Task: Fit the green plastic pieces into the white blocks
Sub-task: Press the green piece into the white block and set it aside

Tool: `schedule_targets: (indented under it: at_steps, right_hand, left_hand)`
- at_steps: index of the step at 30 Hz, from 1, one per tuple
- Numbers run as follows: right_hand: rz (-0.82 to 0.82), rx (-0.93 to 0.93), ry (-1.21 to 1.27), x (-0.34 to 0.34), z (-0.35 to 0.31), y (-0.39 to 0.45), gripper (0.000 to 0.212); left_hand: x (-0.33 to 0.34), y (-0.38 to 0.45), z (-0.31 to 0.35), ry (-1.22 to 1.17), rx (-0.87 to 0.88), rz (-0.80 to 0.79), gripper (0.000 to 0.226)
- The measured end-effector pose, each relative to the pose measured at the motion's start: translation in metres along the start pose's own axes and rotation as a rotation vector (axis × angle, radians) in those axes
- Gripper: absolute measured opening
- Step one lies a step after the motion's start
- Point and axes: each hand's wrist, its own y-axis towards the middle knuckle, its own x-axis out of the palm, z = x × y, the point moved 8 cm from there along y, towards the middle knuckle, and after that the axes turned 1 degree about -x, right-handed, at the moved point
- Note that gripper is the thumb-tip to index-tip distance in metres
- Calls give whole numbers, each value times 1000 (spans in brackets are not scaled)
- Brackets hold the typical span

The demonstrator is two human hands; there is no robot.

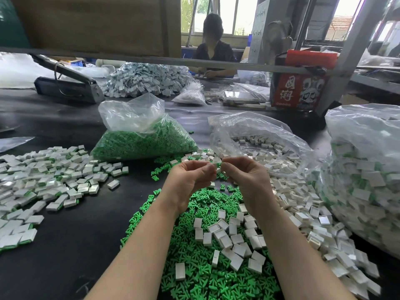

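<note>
Both hands are raised together over the middle of the black worktop (65, 245). The left hand (190, 178) and right hand (244, 176) meet fingertip to fingertip and pinch one small white block (217, 166) between them, fingers curled in on it. Can't tell if there's a green piece in it already, it's too small and mostly hidden by the fingers.

Right under the forearms is a big loose heap of green plastic pieces (194, 273), with a scatter of empty white blocks (229, 237) lying on top of it. More white blocks spill out to the right, pouring from an open clear bag (259, 135) behind the hands.

Off to the left is a spread of finished blocks (49, 176), white with green showing at the edges. Far right there's a fat clear sack (363, 169) stuffed with the same white-and-green ones.

Behind the left hand sits a bag of green pieces (145, 139), top open and crumpled. Farther back is another pile of pale blocks (145, 80), a red printed box (300, 87), and another person (213, 53) sitting across the worktop working with their hands down.
</note>
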Motion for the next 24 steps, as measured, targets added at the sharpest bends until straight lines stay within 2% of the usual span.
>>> schedule_targets:
  at_steps: [14, 24]
  right_hand:
    - [47, -20, -43, 0, -2, -2, 7]
    - [77, -80, -112, 4, -6, -3, 9]
  left_hand:
    - [-2, 4, -4, -58, 17, 3, 38]
    - [-2, 4, -6, -82, 13, -1, 22]
